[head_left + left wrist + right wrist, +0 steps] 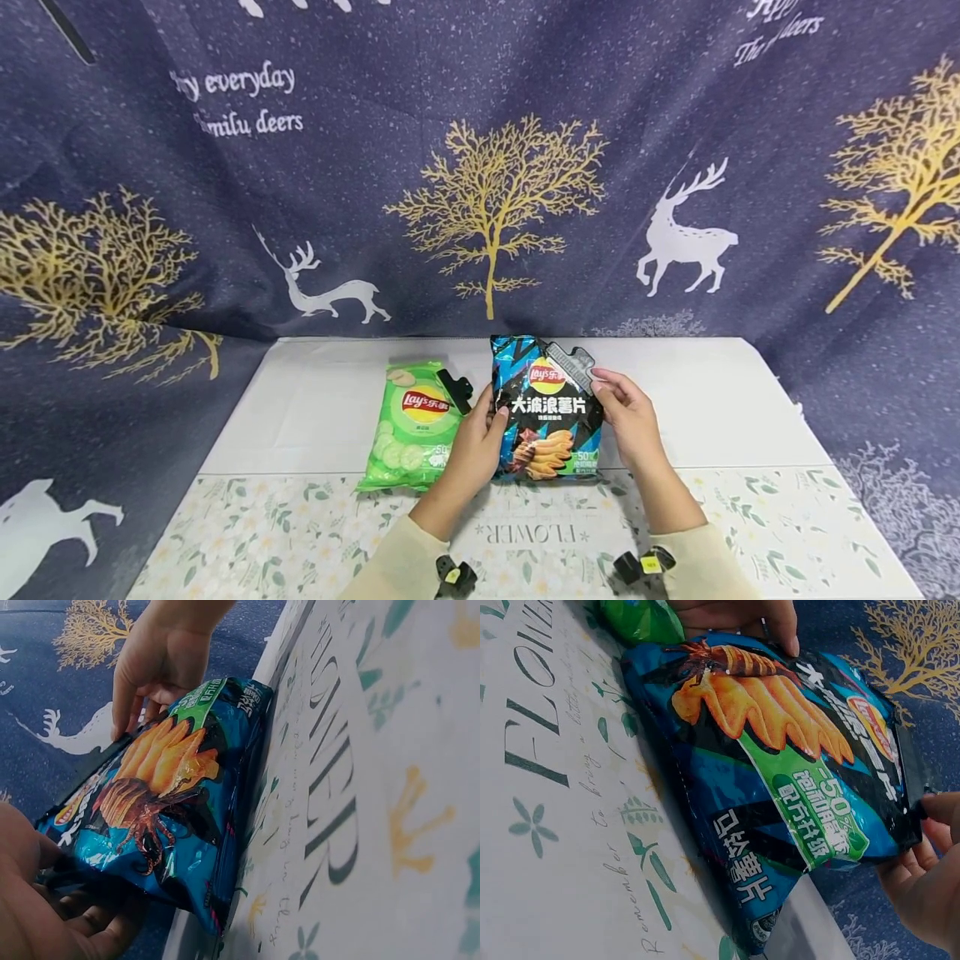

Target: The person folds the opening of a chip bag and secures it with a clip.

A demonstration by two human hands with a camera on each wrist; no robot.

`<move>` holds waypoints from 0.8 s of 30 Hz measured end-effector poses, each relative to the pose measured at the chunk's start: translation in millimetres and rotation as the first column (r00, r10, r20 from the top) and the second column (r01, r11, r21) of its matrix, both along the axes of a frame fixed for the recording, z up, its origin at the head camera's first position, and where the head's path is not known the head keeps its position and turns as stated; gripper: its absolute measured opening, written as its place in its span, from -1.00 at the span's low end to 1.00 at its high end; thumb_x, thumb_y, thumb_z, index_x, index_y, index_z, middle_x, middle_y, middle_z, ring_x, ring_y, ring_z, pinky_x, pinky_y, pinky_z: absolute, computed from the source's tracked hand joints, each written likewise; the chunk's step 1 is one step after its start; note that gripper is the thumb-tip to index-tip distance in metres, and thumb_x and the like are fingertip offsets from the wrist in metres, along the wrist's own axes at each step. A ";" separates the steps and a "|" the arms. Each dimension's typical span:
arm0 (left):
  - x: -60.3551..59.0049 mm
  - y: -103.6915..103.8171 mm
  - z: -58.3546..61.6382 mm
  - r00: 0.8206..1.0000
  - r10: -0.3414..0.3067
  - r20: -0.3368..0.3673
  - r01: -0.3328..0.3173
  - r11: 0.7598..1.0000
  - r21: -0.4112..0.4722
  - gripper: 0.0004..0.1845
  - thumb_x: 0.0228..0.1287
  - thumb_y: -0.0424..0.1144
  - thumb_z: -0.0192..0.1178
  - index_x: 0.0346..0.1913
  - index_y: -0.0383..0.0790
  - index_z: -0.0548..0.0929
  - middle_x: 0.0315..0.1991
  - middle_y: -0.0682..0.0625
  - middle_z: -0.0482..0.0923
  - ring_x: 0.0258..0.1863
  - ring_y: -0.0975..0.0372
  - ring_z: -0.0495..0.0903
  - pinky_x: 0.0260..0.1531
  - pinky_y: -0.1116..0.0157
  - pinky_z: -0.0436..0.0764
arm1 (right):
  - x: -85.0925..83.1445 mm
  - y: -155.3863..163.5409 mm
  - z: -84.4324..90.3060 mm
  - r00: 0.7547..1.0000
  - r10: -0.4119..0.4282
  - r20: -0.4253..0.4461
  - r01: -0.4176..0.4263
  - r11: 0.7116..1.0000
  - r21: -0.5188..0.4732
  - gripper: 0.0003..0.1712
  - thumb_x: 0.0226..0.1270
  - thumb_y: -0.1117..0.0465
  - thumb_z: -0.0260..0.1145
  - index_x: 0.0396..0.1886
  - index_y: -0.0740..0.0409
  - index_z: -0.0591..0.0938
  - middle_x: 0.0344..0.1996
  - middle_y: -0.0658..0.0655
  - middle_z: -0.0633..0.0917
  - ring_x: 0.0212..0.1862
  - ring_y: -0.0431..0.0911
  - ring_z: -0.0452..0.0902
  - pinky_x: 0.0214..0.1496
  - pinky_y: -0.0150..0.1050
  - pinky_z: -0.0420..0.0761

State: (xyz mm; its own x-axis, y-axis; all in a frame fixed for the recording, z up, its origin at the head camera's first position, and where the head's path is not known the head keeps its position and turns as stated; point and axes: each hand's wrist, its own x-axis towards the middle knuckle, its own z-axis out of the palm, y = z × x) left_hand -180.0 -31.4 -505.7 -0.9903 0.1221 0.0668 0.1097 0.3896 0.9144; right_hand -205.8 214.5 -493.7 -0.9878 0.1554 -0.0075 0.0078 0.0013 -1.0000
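1. The blue chip bag [546,408] stood upright on the table [315,417], held between both hands
2. The left hand [474,442] gripped its left edge, fingers curled behind
3. The right hand [628,417] pinched its right edge beside a grey clip [572,363]
4. A green chip bag [408,425] lay just left

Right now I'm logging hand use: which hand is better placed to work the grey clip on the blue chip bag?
Likely the right hand: its fingers touch the grey clip at the top of the blue chip bag. The left hand holds the bag's other edge, lower down.
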 end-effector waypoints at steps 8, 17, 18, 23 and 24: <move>-1.7 1.8 -3.7 0.999 -0.001 0.037 0.000 1.000 0.030 -0.33 0.63 0.01 -0.10 0.61 -0.21 0.08 -0.11 -0.10 0.67 -0.24 0.29 0.60 -0.23 0.27 0.60 | -0.3 -0.1 0.3 0.999 -0.019 0.030 0.018 0.999 0.042 -0.59 0.53 0.20 0.22 0.27 0.27 0.56 -0.28 -0.22 0.71 -0.22 -0.35 0.62 -0.17 -0.46 0.66; -2.7 4.7 -3.7 0.996 0.003 0.084 -0.002 1.000 -0.007 -0.28 0.59 0.00 -0.04 0.61 -0.25 0.05 -0.37 -0.02 0.51 -0.47 0.27 0.42 -0.48 0.32 0.46 | -1.7 1.8 -1.5 0.996 -0.010 0.085 0.004 0.998 0.071 -0.58 0.55 0.27 0.15 0.31 0.32 0.52 -0.16 -0.10 0.69 -0.17 -0.35 0.61 -0.08 -0.45 0.64; -2.9 4.7 -4.1 0.996 -0.004 0.088 0.005 1.000 -0.014 -0.27 0.59 0.00 -0.03 0.62 -0.24 0.03 -0.42 0.00 0.48 -0.50 0.27 0.41 -0.52 0.32 0.45 | -2.1 2.3 -2.1 0.996 -0.006 0.094 -0.002 0.997 0.082 -0.57 0.55 0.26 0.15 0.32 0.31 0.51 -0.14 -0.08 0.68 -0.15 -0.36 0.60 -0.07 -0.45 0.63; -3.5 4.5 -7.7 0.993 -0.043 0.112 0.045 0.999 -0.009 -0.24 0.59 -0.02 -0.03 0.64 -0.18 -0.07 -0.54 0.11 0.40 -0.63 0.30 0.33 -0.64 0.32 0.38 | -4.4 4.2 -8.1 0.991 0.019 0.135 -0.036 0.991 0.126 -0.56 0.55 0.23 0.14 0.34 0.25 0.50 -0.04 -0.01 0.64 -0.09 -0.35 0.56 -0.04 -0.45 0.59; -3.4 4.4 -8.5 0.992 -0.048 0.119 0.048 0.999 -0.004 -0.23 0.58 -0.02 -0.02 0.65 -0.17 -0.09 -0.55 0.08 0.40 -0.65 0.30 0.32 -0.66 0.33 0.37 | -4.7 4.5 -9.4 0.990 0.026 0.138 -0.044 0.990 0.133 -0.55 0.55 0.23 0.14 0.35 0.26 0.50 -0.02 0.00 0.64 -0.09 -0.35 0.55 -0.03 -0.45 0.58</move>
